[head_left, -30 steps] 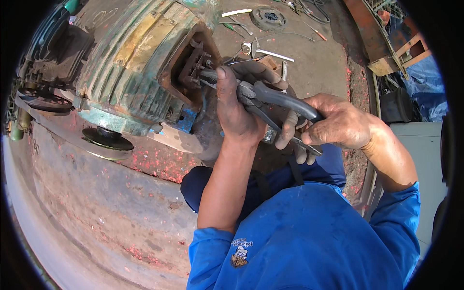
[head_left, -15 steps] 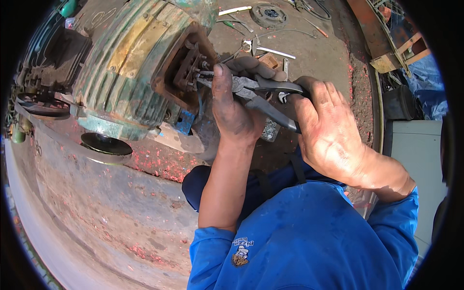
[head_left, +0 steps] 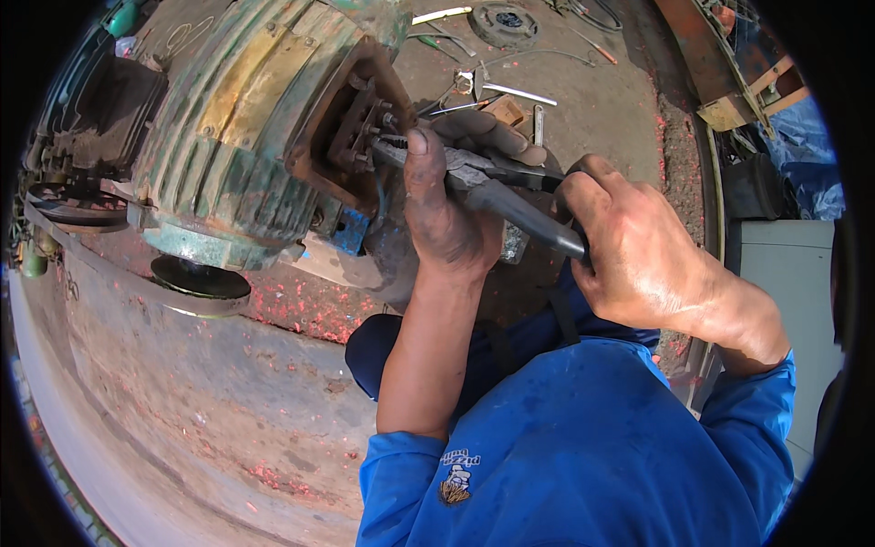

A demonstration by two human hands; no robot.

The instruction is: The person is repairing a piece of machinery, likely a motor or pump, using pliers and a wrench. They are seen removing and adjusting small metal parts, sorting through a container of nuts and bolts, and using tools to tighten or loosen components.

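Observation:
Both my hands are at a pair of pliers (head_left: pixel 519 211) with dark grips, its jaws pointing left into the open terminal box (head_left: pixel 296 162) of a large green electric motor (head_left: pixel 228 155). My right hand (head_left: pixel 638 246) is closed round the ends of the handles. My left hand (head_left: pixel 447 205) is wrapped about the head of the pliers, thumb on the near side and blackened fingers beyond. The jaw tips are beside the studs on the terminal block (head_left: pixel 355 128); what they grip, if anything, is partly hidden by my thumb.
A blue block (head_left: pixel 349 230) lies below the terminal box. Beyond my hands, a wrench (head_left: pixel 539 125), a hammer-like tool with a white handle (head_left: pixel 519 94), a screwdriver (head_left: pixel 597 47) and a round dark metal part (head_left: pixel 504 25) lie on the floor. A rusty frame (head_left: pixel 720 64) stands at right.
The pliers have rolled so that their handles sit at a different angle. My right hand has shifted slightly right with the handle ends. My left hand stays nearly in place round the head.

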